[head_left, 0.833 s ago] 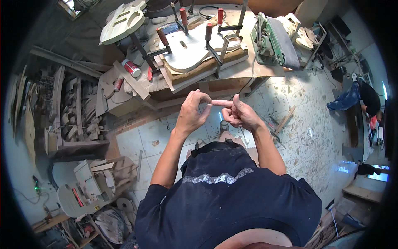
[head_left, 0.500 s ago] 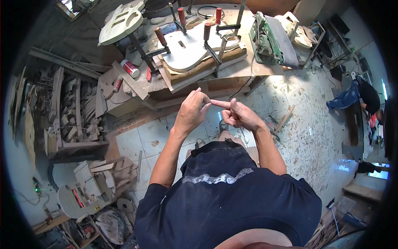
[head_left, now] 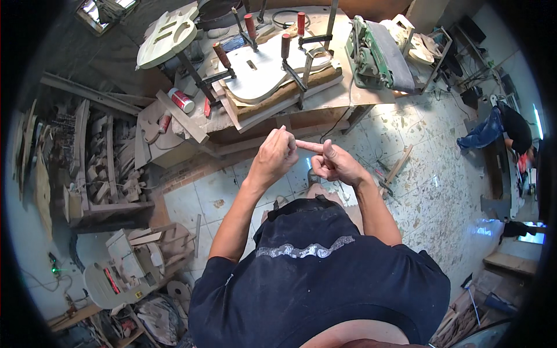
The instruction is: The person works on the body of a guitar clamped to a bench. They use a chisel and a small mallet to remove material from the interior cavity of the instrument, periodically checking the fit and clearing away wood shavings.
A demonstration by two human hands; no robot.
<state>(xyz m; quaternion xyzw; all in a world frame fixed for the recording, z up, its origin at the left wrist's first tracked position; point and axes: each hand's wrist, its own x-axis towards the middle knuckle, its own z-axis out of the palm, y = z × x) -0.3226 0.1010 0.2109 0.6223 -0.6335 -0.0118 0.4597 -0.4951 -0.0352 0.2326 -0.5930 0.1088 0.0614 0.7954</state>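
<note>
My left hand [head_left: 272,158] is raised in front of my chest with its fingers curled and pressed together. The stretched index finger of my right hand [head_left: 337,163] reaches across to it and touches its fingers. On my right hand the thumb stands up, apart from the index finger, and the other fingers are bent; I see nothing held there. Whatever may be inside my left fingers is hidden. Beyond both hands, a pale guitar body [head_left: 255,72] lies on the workbench [head_left: 371,100], held by several red-handled bar clamps [head_left: 285,46].
A second guitar body [head_left: 168,36] rests at the far left, near a red-and-white can [head_left: 181,100]. A green belt sander [head_left: 371,55] stands on the bench's right. Wood scraps [head_left: 110,162] fill a left rack. Another person [head_left: 510,127] bends over at the far right.
My left hand has turned slightly and its fingers have curled in more. My right hand stays almost in place. The whole view has shifted a little.
</note>
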